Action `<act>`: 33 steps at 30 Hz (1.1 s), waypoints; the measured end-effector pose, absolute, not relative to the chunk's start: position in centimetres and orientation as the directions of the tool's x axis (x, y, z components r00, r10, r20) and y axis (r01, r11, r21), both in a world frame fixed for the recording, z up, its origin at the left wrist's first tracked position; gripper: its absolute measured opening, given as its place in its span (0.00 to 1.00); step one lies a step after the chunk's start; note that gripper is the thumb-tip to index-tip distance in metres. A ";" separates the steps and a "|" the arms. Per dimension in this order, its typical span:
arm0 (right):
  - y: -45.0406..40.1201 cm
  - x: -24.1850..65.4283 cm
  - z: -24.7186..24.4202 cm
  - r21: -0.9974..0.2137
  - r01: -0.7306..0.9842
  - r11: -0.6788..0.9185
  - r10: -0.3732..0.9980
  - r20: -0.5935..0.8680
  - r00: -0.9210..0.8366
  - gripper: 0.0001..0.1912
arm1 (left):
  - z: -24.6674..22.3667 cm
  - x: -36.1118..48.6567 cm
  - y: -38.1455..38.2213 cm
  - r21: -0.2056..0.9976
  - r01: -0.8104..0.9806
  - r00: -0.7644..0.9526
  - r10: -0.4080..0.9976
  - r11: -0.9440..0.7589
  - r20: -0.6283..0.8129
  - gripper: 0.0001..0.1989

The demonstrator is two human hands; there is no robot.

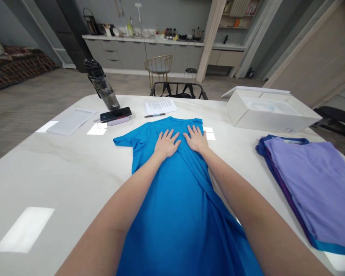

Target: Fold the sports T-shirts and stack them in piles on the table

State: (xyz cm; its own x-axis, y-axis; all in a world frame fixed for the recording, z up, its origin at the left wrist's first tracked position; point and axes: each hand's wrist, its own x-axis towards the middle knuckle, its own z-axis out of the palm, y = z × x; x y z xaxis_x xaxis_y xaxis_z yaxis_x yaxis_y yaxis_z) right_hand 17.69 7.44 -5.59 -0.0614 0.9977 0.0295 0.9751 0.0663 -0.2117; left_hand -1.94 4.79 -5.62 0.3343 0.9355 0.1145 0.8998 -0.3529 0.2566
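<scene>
in a room with a long run of grey kitchen cabinets [129, 53] at the far wall and a patterned sofa [17, 65] off to the left, a white stone bench [60, 184] fills the view. on it, a white open box [271, 117] sits at the far right, and a folded stack of purple garments [313, 184] lies at the near right, with a navy garment [261, 147] showing beneath it. a dark water bottle [102, 86] lies tilted at the far edge near a phone [115, 114], a printed sheet [160, 106] and a pen [154, 115]. the blue t-shirt [175, 214] lies spread at the middle of the bench, unlike the neat purple stack; one sleeve is out to the left, and a long diagonal ridge is not yet smoothed away. neither grip is closed: the left hand [167, 143] and right hand [197, 138] rest flat and open on the shirt, just apart, fingers spread, clamping nothing.
</scene>
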 end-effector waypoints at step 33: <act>-6.1 21.4 -5.3 -0.334 0.881 0.334 0.936 0.230 -0.268 0.29 | -3.4 1.8 -10.4 0.332 0.722 0.567 0.794 -0.607 0.218 0.21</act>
State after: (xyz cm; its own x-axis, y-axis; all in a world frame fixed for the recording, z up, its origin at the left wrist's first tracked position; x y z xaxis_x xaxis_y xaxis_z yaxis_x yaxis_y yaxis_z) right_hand 21.36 -6.08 -5.28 -0.2676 0.9356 0.2304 0.8812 0.3343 -0.3343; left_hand 1.76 -10.44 -3.35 0.5668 0.7944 0.2184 0.7223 -0.6067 0.3319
